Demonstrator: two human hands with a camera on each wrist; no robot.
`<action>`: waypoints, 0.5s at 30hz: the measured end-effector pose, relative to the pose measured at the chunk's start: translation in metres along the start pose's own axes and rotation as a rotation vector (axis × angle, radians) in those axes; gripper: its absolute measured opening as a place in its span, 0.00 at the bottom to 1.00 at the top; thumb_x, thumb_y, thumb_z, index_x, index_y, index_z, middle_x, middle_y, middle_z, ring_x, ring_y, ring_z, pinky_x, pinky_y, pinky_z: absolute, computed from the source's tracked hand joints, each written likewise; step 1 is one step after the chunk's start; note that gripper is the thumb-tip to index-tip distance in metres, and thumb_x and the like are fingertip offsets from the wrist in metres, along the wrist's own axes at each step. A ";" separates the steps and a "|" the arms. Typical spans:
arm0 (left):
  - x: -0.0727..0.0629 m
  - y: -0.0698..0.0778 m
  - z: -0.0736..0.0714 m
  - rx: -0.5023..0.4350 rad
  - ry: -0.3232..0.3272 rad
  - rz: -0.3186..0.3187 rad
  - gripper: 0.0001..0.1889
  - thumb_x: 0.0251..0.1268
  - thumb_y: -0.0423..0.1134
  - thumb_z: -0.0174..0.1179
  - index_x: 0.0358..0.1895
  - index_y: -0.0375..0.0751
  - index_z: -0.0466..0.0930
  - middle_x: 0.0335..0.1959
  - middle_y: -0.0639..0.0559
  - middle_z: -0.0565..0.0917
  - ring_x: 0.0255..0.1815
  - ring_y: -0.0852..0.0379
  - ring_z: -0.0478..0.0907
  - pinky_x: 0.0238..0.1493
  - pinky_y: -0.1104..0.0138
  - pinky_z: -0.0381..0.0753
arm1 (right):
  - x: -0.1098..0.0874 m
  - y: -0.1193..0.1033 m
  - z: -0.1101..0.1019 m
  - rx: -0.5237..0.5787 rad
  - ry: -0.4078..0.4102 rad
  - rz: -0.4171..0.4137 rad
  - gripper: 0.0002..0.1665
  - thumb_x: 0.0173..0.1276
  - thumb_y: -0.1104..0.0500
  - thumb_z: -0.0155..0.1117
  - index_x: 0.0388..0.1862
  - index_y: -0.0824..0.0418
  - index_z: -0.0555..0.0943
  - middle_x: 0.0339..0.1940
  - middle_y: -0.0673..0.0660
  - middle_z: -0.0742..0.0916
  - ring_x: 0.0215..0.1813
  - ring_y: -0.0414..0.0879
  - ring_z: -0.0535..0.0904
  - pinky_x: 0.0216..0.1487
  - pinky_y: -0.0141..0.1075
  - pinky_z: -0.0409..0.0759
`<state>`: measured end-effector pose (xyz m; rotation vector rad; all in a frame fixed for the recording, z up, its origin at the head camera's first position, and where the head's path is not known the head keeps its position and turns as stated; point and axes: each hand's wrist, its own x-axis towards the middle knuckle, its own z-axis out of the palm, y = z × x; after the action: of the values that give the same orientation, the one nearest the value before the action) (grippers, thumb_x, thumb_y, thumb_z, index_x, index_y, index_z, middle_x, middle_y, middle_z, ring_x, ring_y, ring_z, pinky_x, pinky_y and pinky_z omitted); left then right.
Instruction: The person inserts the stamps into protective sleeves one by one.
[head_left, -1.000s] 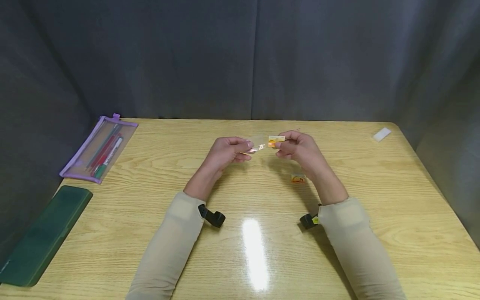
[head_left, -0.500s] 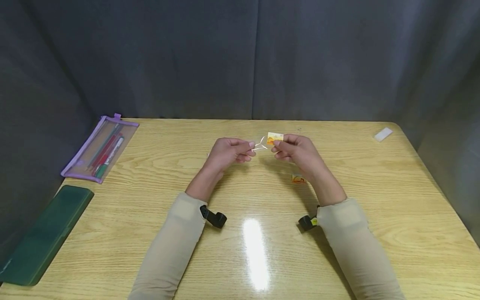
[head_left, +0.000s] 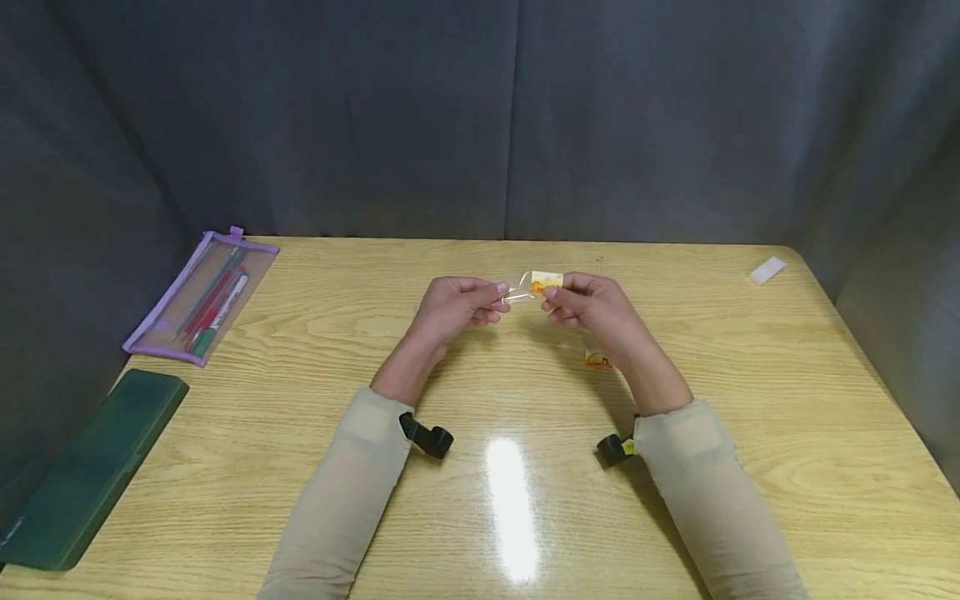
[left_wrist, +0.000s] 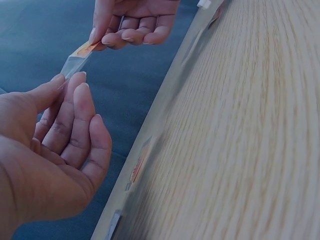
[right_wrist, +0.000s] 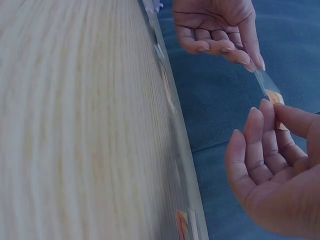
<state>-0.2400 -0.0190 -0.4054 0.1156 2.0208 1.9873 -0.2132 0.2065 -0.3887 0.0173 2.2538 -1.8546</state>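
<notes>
Over the far middle of the table, my left hand pinches a small clear plastic sleeve between thumb and forefinger. My right hand pinches a small yellow-and-orange printed card. In the right wrist view the card meets the end of the plastic sleeve, and the left wrist view shows both in one line between the fingertips. A second small orange printed piece lies on the table below my right wrist, partly hidden by it in the head view.
A small white block lies at the far right of the wooden table. On the left are a purple-edged mesh pouch with pens inside and a long dark green case. Dark curtains stand behind the table.
My right hand has shifted slightly left, and the card has come up to the plastic sleeve, closing the gap between them. My left hand stays nearly in place.
</notes>
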 end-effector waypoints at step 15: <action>-0.002 0.000 -0.003 0.077 -0.026 0.060 0.14 0.68 0.45 0.68 0.42 0.35 0.89 0.33 0.48 0.91 0.27 0.62 0.86 0.52 0.49 0.86 | -0.001 0.000 -0.001 -0.105 -0.052 0.025 0.15 0.77 0.56 0.60 0.46 0.70 0.80 0.38 0.53 0.88 0.45 0.51 0.85 0.60 0.47 0.83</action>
<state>-0.2392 -0.0228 -0.4054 0.2202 2.1008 1.9334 -0.2120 0.2081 -0.3885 -0.0200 2.3016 -1.7021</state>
